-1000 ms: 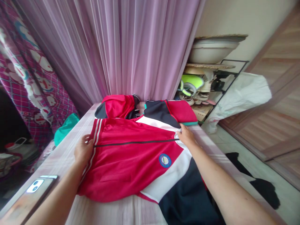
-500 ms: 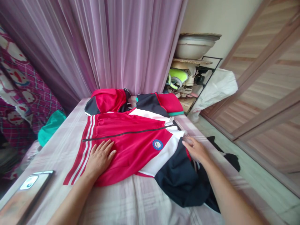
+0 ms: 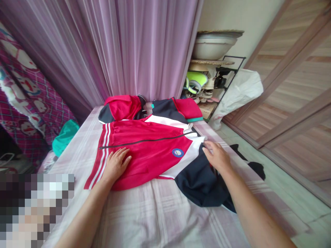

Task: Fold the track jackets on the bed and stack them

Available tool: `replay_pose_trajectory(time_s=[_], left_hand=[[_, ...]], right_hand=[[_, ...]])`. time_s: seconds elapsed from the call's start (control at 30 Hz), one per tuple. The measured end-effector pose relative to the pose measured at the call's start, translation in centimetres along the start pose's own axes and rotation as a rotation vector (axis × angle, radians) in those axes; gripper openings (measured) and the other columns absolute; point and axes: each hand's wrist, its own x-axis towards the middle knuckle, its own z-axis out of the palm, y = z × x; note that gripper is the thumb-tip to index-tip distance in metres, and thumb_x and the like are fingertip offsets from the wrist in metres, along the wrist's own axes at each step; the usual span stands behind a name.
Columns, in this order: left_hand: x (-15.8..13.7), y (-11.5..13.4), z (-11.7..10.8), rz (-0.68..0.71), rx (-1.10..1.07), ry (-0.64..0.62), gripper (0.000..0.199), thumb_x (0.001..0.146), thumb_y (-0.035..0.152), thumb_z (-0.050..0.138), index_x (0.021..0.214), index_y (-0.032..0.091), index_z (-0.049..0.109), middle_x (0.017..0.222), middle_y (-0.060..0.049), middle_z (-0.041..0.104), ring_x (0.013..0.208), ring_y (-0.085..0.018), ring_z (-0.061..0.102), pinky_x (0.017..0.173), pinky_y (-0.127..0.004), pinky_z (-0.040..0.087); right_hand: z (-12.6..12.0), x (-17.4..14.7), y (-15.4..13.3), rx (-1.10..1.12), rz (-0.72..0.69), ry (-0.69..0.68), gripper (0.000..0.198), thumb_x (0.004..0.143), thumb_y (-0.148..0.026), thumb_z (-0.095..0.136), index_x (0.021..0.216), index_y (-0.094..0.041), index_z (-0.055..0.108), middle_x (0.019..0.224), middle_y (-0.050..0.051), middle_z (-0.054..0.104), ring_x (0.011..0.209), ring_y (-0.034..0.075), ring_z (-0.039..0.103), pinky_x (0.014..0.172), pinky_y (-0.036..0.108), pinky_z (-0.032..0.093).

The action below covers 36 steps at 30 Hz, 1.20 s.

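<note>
A red, white and black zip-up jacket (image 3: 144,155) lies spread out on the bed, its hem with white stripes to the left and its white collar to the right. A round blue badge (image 3: 178,152) sits on its chest. My left hand (image 3: 117,165) rests flat on the red front near the hem, fingers stretched out just below the dark zipper (image 3: 144,140). At the shoulder beside the collar, my right hand (image 3: 218,156) pinches the fabric between thumb and fingers. The near black sleeve (image 3: 196,182) lies bunched beneath my right forearm.
A plaid sheet (image 3: 144,220) covers the bed. Bundled red and black clothing (image 3: 121,106) lies at the far edge, against a purple curtain (image 3: 139,51). A rack (image 3: 227,93) with shoes and basins stands right, near a wooden wardrobe (image 3: 289,89). Pixelation covers the lower left.
The view has shifted slightly, so the jacket's left part appears higher and further right. Both hands stay at about the same places on the jacket.
</note>
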Motion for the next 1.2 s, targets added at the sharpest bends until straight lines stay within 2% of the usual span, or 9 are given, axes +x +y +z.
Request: replay_pose_trajectory(time_s=[0.07, 0.13, 0.27, 0.43, 0.6, 0.83, 0.93, 1.03, 1.2], left_hand=[[-0.9, -0.3, -1.1, 0.019, -0.080, 0.102, 0.038, 0.095, 0.045, 0.043, 0.112, 0.021, 0.068, 0.118, -0.010, 0.071, 0.110, -0.026, 0.065, 0.099, -0.042, 0.049], [-2.6, -0.6, -2.5, 0.012, -0.109, 0.176, 0.038, 0.095, 0.048, 0.043, 0.098, 0.021, 0.069, 0.099, -0.008, 0.074, 0.093, -0.023, 0.068, 0.086, -0.035, 0.054], [-7.8, -1.2, -5.0, 0.053, -0.079, 0.081, 0.037, 0.094, 0.050, 0.048, 0.082, 0.022, 0.069, 0.077, -0.002, 0.071, 0.072, -0.017, 0.066, 0.070, -0.028, 0.052], [-12.2, -1.8, -6.0, 0.126, 0.004, -0.005, 0.029, 0.093, 0.044, 0.055, 0.103, 0.024, 0.072, 0.101, -0.006, 0.075, 0.097, -0.021, 0.068, 0.089, -0.036, 0.052], [-11.5, -2.0, -5.5, 0.066, 0.062, -0.033, 0.038, 0.095, 0.043, 0.049, 0.123, 0.024, 0.066, 0.127, -0.011, 0.067, 0.117, -0.026, 0.062, 0.100, -0.042, 0.050], [-9.4, -1.5, -6.1, 0.026, 0.191, -0.188, 0.040, 0.092, 0.029, 0.050, 0.130, 0.024, 0.058, 0.126, -0.010, 0.068, 0.113, -0.024, 0.066, 0.097, -0.036, 0.050], [-9.0, -0.5, -6.7, -0.031, 0.307, -0.215, 0.038, 0.087, 0.016, 0.049, 0.124, 0.019, 0.058, 0.107, -0.010, 0.074, 0.099, -0.024, 0.071, 0.086, -0.035, 0.052], [-8.7, 0.2, -7.8, -0.055, 0.367, -0.187, 0.033, 0.089, 0.008, 0.041, 0.111, 0.017, 0.062, 0.093, -0.011, 0.075, 0.090, -0.025, 0.072, 0.081, -0.037, 0.052], [-10.1, 0.0, -8.8, 0.015, 0.369, 0.015, 0.030, 0.091, 0.012, 0.042, 0.108, 0.020, 0.066, 0.110, -0.012, 0.072, 0.104, -0.026, 0.067, 0.096, -0.042, 0.048]], right_hand=[[0.1, -1.7, -2.8, 0.114, -0.216, -0.037, 0.019, 0.085, -0.031, 0.054, 0.091, -0.023, 0.070, 0.099, 0.007, 0.071, 0.087, 0.021, 0.065, 0.076, 0.031, 0.049], [0.6, -3.6, -5.6, 0.214, -0.443, -0.301, 0.020, 0.089, -0.029, 0.052, 0.083, -0.024, 0.070, 0.089, 0.003, 0.071, 0.083, 0.018, 0.065, 0.076, 0.029, 0.048], [2.0, -6.1, -8.6, 0.122, -0.630, -0.622, 0.007, 0.082, -0.030, 0.065, 0.082, -0.025, 0.070, 0.087, 0.001, 0.070, 0.086, 0.019, 0.065, 0.079, 0.031, 0.047], [3.2, -6.8, -8.0, 0.109, -0.674, -0.608, 0.007, 0.079, -0.025, 0.063, 0.084, -0.024, 0.068, 0.092, 0.003, 0.068, 0.092, 0.022, 0.062, 0.086, 0.036, 0.047], [2.3, -6.7, -6.6, 0.358, -0.694, -0.610, 0.015, 0.086, -0.029, 0.052, 0.078, -0.023, 0.063, 0.088, 0.004, 0.067, 0.088, 0.021, 0.062, 0.084, 0.035, 0.048], [1.6, -6.6, -4.6, 0.597, -0.518, -0.712, 0.023, 0.085, -0.043, 0.054, 0.081, -0.022, 0.063, 0.079, 0.001, 0.066, 0.079, 0.018, 0.062, 0.077, 0.028, 0.050], [2.5, -6.9, -4.5, 0.619, -0.467, -0.685, 0.025, 0.082, -0.046, 0.056, 0.079, -0.022, 0.062, 0.076, 0.000, 0.065, 0.076, 0.018, 0.061, 0.076, 0.029, 0.050], [3.2, -7.1, -4.5, 0.647, -0.402, -0.622, 0.030, 0.080, -0.050, 0.057, 0.080, -0.021, 0.064, 0.077, 0.001, 0.066, 0.078, 0.019, 0.062, 0.078, 0.032, 0.050], [3.1, -7.3, -4.6, 0.545, -0.525, -0.742, 0.023, 0.078, -0.040, 0.061, 0.083, -0.021, 0.074, 0.086, 0.006, 0.071, 0.086, 0.022, 0.065, 0.084, 0.035, 0.050]])
